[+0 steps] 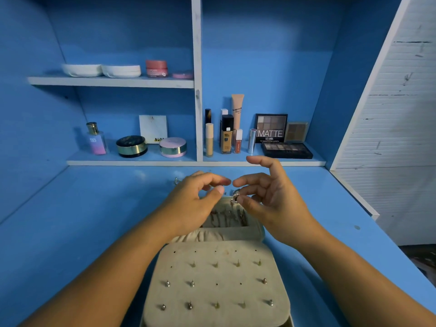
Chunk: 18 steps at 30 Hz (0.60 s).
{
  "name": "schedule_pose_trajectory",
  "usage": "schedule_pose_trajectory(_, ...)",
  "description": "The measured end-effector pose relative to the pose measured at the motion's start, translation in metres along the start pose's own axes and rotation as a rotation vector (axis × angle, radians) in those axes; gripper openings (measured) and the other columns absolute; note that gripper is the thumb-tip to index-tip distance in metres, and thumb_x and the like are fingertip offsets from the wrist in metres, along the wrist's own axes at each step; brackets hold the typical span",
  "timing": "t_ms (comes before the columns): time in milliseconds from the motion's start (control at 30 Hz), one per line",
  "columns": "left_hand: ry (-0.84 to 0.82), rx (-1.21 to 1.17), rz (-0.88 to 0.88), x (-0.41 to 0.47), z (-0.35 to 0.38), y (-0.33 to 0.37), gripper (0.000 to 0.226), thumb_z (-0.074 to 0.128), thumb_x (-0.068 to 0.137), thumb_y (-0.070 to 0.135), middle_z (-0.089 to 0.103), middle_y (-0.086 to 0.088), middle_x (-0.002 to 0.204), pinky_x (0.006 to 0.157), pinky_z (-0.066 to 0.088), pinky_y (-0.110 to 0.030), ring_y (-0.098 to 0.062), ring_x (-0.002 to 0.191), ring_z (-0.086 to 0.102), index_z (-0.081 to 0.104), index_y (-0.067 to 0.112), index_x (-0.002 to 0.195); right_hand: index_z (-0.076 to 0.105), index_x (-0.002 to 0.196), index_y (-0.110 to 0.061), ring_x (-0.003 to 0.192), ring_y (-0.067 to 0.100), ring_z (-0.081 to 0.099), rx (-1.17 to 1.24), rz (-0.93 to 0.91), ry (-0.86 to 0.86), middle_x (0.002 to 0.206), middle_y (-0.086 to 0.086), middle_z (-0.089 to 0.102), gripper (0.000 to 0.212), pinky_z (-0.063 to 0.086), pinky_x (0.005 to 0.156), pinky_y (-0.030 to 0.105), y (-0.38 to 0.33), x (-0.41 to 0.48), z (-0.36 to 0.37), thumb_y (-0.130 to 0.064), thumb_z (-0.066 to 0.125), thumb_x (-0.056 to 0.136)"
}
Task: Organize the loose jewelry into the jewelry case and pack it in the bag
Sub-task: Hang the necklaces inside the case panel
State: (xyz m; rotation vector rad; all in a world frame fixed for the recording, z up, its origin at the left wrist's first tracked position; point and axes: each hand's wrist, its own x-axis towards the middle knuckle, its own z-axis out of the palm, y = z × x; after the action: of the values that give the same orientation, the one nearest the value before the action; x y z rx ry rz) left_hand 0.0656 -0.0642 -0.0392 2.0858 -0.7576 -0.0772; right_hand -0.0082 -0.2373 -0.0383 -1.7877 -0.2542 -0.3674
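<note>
A beige jewelry case lies open on the blue desk, its near flap studded with several earrings. Its far half holds chains in a compartment. My right hand hovers over the far half and pinches a small silver jewelry piece between thumb and fingers. My left hand hangs beside it with curled fingers, thumb near the index tip; whether it holds anything cannot be made out. More loose silver jewelry lies on the desk behind my left hand. No bag is in view.
Shelves behind the desk carry makeup: a perfume bottle, round compacts, foundation bottles, and eyeshadow palettes. A white slatted wall bounds the right side, where the desk edge runs diagonally.
</note>
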Motion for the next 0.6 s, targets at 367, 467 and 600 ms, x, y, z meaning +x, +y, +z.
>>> schedule_pose_trajectory(367, -0.195, -0.220, -0.028, -0.0008, -0.0011, 0.0009, 0.023, 0.051, 0.099, 0.021, 0.073, 0.003, 0.106, 0.099, 0.049, -0.029, -0.010, 0.105, 0.065, 0.069, 0.021, 0.113, 0.038, 0.122, -0.037, 0.079, 0.020, 0.069, 0.008, -0.013, 0.050, 0.109, -0.001, 0.062, 0.067, 0.057, 0.078, 0.043, -0.0072, -0.0018, -0.0019, -0.001, 0.071, 0.076)
schedule_pose_trajectory(467, -0.166, -0.195, -0.042, -0.0006, -0.0014, -0.0003, 0.018, 0.052, 0.098, 0.021, 0.072, 0.009, 0.091, 0.094, 0.049, -0.027, -0.006, 0.095, 0.065, 0.070, 0.026, 0.101, 0.038, 0.120, -0.038, 0.080, 0.019, 0.068, -0.004, -0.002, 0.024, 0.109, -0.002, 0.061, 0.064, 0.057, 0.079, 0.040, -0.0051, -0.0016, -0.0034, 0.000, 0.069, 0.078)
schedule_pose_trajectory(600, -0.118, -0.060, -0.010, 0.0000, -0.0020, -0.0002, 0.022, 0.047, 0.100, 0.025, 0.066, 0.015, 0.087, 0.091, 0.047, -0.028, -0.003, 0.092, 0.060, 0.063, 0.033, 0.087, 0.038, 0.121, -0.038, 0.081, 0.016, 0.065, -0.099, 0.015, -0.030, 0.107, -0.005, 0.062, 0.060, 0.056, 0.078, 0.034, -0.0007, -0.0014, -0.0050, 0.001, 0.065, 0.084)
